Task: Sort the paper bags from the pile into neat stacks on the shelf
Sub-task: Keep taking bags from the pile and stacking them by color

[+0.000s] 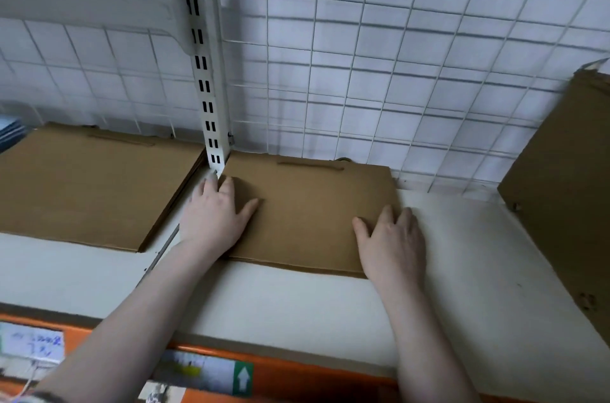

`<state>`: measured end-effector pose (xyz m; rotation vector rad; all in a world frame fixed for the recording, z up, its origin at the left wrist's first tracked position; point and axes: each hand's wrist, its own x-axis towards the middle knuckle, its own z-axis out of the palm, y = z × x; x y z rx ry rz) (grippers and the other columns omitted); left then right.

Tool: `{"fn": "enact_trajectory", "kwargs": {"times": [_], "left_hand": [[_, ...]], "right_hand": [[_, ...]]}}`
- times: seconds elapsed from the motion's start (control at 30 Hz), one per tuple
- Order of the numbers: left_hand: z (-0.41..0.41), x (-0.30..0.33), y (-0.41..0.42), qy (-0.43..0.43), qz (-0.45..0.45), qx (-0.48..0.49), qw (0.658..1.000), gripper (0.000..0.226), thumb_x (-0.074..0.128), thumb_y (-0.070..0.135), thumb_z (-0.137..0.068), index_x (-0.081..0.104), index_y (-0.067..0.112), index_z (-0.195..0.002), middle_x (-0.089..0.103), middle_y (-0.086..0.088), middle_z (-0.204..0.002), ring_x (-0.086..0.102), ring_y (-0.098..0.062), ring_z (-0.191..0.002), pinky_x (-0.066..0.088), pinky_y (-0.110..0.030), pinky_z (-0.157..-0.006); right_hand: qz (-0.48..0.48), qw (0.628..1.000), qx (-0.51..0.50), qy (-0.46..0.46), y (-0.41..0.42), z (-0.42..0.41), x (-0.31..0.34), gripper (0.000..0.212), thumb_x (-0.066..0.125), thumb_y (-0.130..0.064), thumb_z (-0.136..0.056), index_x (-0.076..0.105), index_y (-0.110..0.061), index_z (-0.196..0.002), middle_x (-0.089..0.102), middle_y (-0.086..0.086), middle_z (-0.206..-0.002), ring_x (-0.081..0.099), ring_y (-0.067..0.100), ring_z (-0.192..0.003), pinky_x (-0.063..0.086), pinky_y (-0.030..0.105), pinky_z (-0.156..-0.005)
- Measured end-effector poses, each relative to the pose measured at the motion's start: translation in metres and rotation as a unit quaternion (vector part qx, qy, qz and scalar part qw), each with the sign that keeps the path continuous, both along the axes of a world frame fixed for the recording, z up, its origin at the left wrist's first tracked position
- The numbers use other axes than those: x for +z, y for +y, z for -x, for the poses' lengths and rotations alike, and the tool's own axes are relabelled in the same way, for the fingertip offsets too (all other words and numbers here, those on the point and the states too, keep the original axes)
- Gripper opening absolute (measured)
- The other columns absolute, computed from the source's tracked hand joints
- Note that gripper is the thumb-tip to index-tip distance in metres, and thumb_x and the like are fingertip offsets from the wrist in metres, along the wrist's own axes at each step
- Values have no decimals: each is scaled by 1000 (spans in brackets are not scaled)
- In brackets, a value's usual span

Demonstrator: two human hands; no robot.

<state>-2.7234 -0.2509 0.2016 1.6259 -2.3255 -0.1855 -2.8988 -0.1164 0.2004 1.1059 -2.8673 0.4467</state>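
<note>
Both hands were down flat on the middle stack of paper bags, which lay on the white shelf pushed back against its rear edge, right beside the slotted upright post. The left hand lay on the stack's left side, fingers straight and spread, fingertips up near the foot of the post, grasping nothing. The right hand pressed on the stack's front right corner, fingers extended too, palm half over the edge onto bare shelf. A second stack of bags lay flat left of the post, close to the rear edge. At the shelf's right end, more brown bags leaned tilted against the wire grid back. Along the front edge ran an orange rail with blurred labels.
</note>
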Motion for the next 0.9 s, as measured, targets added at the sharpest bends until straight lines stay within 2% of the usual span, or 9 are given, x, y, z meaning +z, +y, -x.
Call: {"fn": "enact_trajectory", "kwargs": {"times": [0.1, 0.2, 0.33, 0.5, 0.67, 0.9], "left_hand": [[-8, 8, 5, -2, 36, 19, 999, 64, 42, 52, -93, 35, 12, -141, 34, -10, -146, 28, -30, -136, 30, -41, -107], [-22, 17, 16, 1, 66, 37, 997, 60, 47, 47, -92, 39, 12, -139, 39, -12, -142, 30, -31, -135, 30, -42, -105], [-51, 20, 33, 12, 93, 38, 995, 58, 55, 41, -89, 45, 7, -135, 40, -15, -144, 27, -33, -138, 26, -43, -110], [-102, 29, 39, 48, 101, 70, 991, 62, 58, 42, -88, 43, 8, -138, 36, -14, -148, 23, -31, -141, 19, -41, -113], [-189, 28, 40, 72, 98, 122, 985, 63, 58, 41, -88, 42, 10, -139, 34, -14, -149, 21, -31, -141, 18, -40, -114], [-348, 17, 48, 86, 89, 186, 975, 66, 59, 40, -87, 38, 10, -142, 28, -12, -152, 18, -30, -143, 17, -39, -113]], "right_hand": [[37, 998, 36, 21, 5, -2, 1, 61, 40, -46, -95, 35, -4, -138, 38, 20, -140, 36, 31, -130, 30, 36, -104], [65, 994, 79, 39, 11, -11, 1, 62, 50, -39, -92, 39, 1, -137, 43, 23, -136, 39, 36, -127, 31, 39, -105], [114, 985, 101, 76, 16, -37, -1, 55, 69, -29, -80, 57, 6, -120, 59, 28, -114, 53, 42, -114, 43, 47, -96], [121, 979, 144, 81, 12, -97, 2, 51, 80, -28, -68, 67, 2, -107, 65, 24, -106, 61, 41, -104, 50, 49, -86], [125, 970, 194, 74, -4, -172, 5, 49, 81, -27, -67, 68, 0, -106, 66, 21, -104, 62, 39, -101, 52, 47, -84], [133, 955, 261, 51, -34, -323, 8, 50, 70, -31, -80, 61, -2, -120, 60, 20, -117, 55, 38, -113, 46, 45, -94]]}}
